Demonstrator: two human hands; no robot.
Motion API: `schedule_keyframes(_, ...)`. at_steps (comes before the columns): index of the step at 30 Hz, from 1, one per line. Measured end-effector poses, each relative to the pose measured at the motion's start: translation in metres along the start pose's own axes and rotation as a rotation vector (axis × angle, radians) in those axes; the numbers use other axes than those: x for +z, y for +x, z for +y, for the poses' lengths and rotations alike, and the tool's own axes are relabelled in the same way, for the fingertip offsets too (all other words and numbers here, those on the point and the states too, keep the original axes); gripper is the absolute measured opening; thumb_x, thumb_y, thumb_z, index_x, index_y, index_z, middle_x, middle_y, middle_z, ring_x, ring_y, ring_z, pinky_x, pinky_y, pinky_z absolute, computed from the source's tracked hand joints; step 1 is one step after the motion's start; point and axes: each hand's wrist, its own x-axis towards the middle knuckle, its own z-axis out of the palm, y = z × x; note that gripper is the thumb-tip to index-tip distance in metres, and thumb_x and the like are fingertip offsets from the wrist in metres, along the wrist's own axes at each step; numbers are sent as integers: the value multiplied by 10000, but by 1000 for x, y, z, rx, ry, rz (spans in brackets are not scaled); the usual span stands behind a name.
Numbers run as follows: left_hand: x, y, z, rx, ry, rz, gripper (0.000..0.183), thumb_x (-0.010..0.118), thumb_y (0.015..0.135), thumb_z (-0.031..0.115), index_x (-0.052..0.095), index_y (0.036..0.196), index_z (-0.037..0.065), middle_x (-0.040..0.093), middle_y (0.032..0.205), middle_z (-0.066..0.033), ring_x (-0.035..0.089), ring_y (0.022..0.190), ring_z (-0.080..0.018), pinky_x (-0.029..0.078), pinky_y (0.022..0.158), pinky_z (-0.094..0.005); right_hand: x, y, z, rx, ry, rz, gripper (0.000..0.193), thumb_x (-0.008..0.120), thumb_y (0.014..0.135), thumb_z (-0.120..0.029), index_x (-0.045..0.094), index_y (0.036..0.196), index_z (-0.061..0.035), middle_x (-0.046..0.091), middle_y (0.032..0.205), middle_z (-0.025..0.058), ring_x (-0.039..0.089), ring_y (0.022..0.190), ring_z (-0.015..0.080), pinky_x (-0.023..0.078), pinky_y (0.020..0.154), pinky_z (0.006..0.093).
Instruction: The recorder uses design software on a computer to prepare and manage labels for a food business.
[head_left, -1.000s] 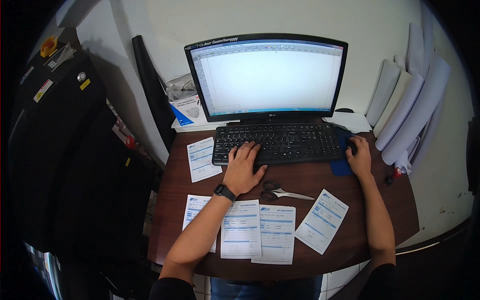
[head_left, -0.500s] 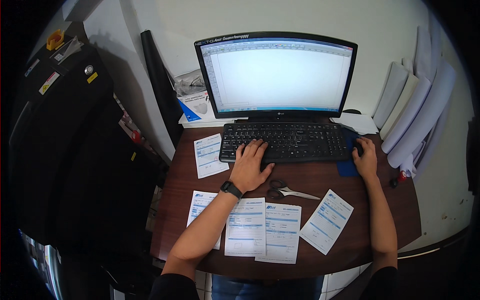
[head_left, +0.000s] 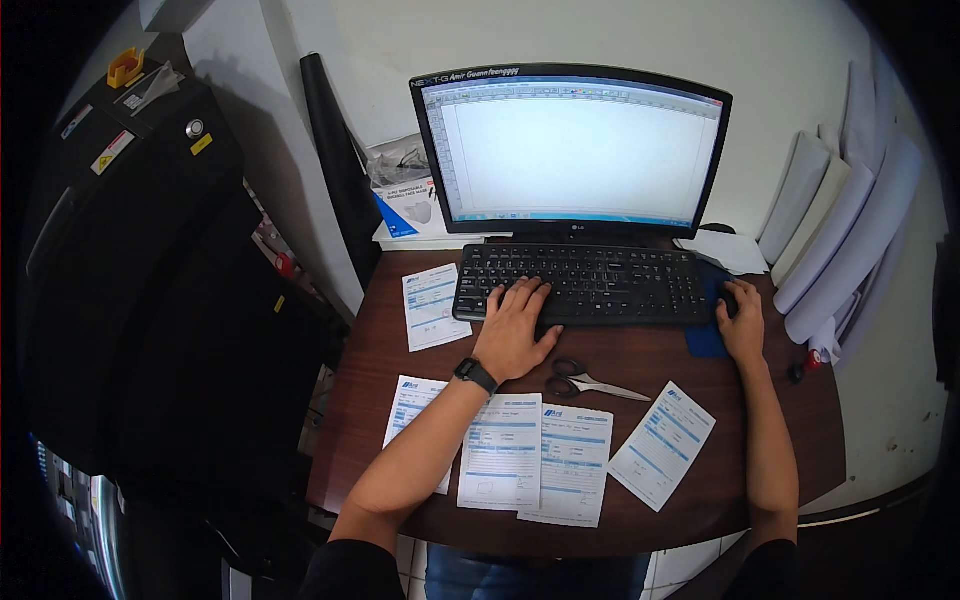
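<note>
My left hand [head_left: 514, 338] rests with its fingers spread over the lower left keys of a black keyboard [head_left: 625, 283], palm down, a dark watch [head_left: 476, 374] on its wrist. My right hand [head_left: 742, 326] is curled over a dark computer mouse [head_left: 728, 297], mostly hidden under the fingers, on a blue mouse pad [head_left: 706, 343]. Behind the keyboard a monitor [head_left: 585, 150] shows a mostly blank white page. Black-handled scissors [head_left: 598, 385] lie just right of my left wrist, blades pointing right.
Printed forms lie on the brown table [head_left: 400, 520]: one [head_left: 436, 308] left of the keyboard, several nearer me, including a tilted one [head_left: 663, 446]. A mask box [head_left: 405, 208] stands left of the monitor. Paper rolls [head_left: 835, 240] lean at the right; a large black machine [head_left: 130, 290] fills the left.
The whole view has shifted slightly, so the desk and monitor appear a little farther right. Both hands keep their places, left on the keyboard and right on the mouse.
</note>
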Motion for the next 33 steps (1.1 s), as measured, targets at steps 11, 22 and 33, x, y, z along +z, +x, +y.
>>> schedule_keyframes(11,1,0,-1,1,-10,1,680,683,955,384,495,1500,22,489,1538,-177,392,1487,-336,234,1242,-542,1,0,1,-2,6,-31,375,726,896,-121,693,1254,-17,624,1361,172,590,1271,371,487,1071,446)
schedule_keyframes(22,1,-1,-2,-8,-5,-19,683,672,964,389,486,1508,20,475,1547,-177,375,1501,-332,222,1249,-544,1,0,2,-8,15,-50,382,720,925,-136,690,1290,-26,619,1374,173,586,1279,373,479,1084,441)
schedule_keyframes(33,1,-1,-2,-3,-10,-20,683,669,967,390,485,1509,17,469,1552,-183,372,1504,-336,219,1251,-542,0,1,4,-18,-7,-68,380,721,941,-154,687,1299,-32,612,1386,162,579,1291,367,475,1088,439)
